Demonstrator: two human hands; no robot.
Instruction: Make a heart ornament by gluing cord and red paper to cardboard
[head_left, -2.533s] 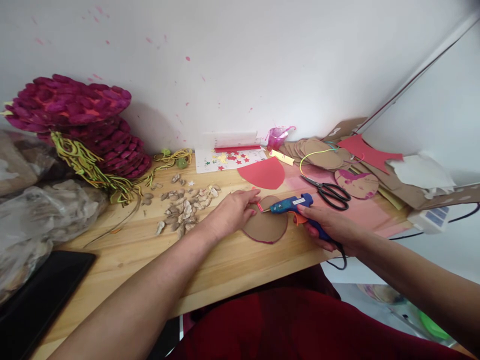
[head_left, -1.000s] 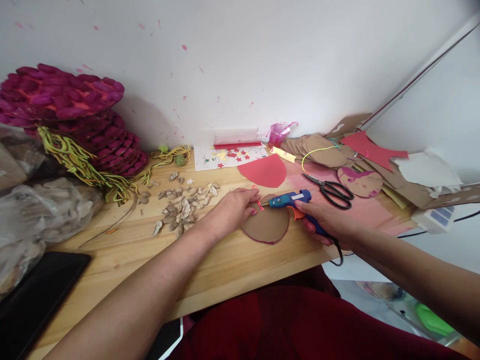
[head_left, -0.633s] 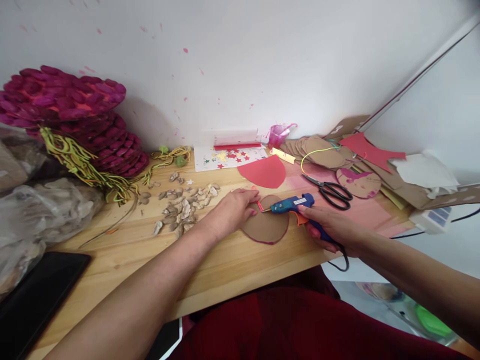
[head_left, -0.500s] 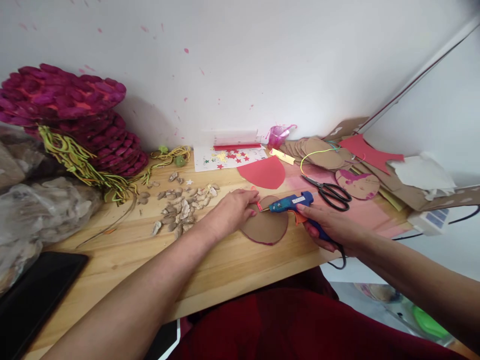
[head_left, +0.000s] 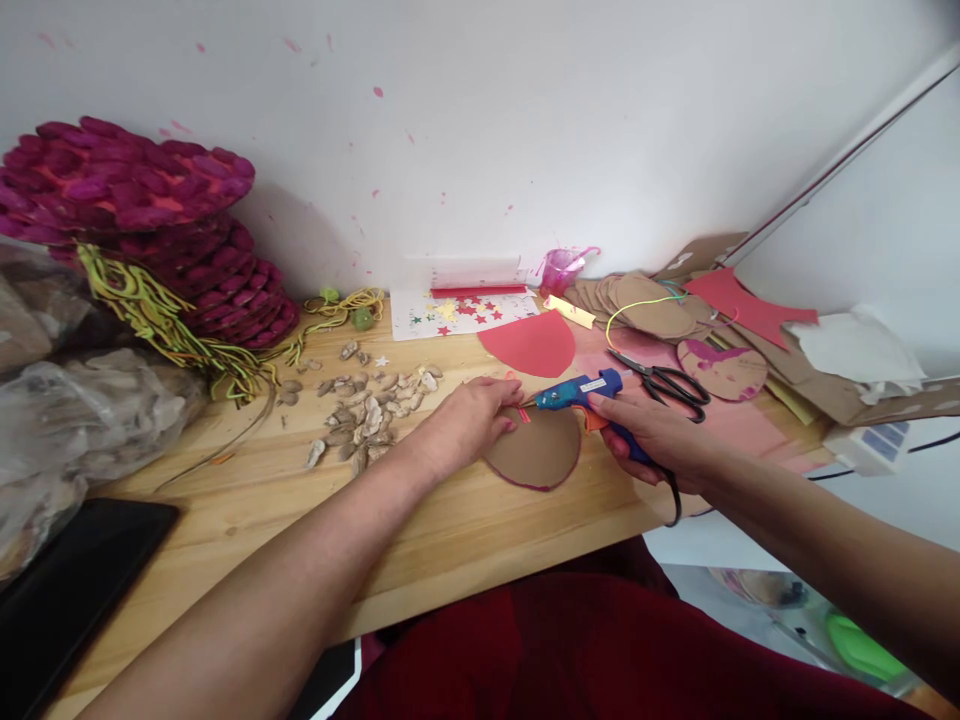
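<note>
My right hand (head_left: 649,430) is closed round the handle of a blue glue gun (head_left: 574,391) with an orange trigger. Its nozzle points left, over the top edge of a brown cardboard disc (head_left: 536,455) with a dark pink rim. At that edge my left hand (head_left: 480,412) pinches a short orange cord (head_left: 524,414), its fingertips right beside the nozzle. Part of the cord is hidden by the fingers. Just behind the disc lies a piece of red paper (head_left: 531,345). Black-handled scissors (head_left: 667,388) rest beyond my right hand.
Loose peanut shells (head_left: 371,415) are spread left of the disc. A pink shell-covered stack (head_left: 217,270) with yellow-green yarn (head_left: 142,300) stands at the left, by plastic bags (head_left: 112,410) and a black device (head_left: 82,590). Cardboard discs (head_left: 649,305) lie at the back right.
The glue gun's nozzle has moved slightly up, from over the disc to its top edge beside the cord. My left hand keeps its pinch; the whole view has shifted a little.
</note>
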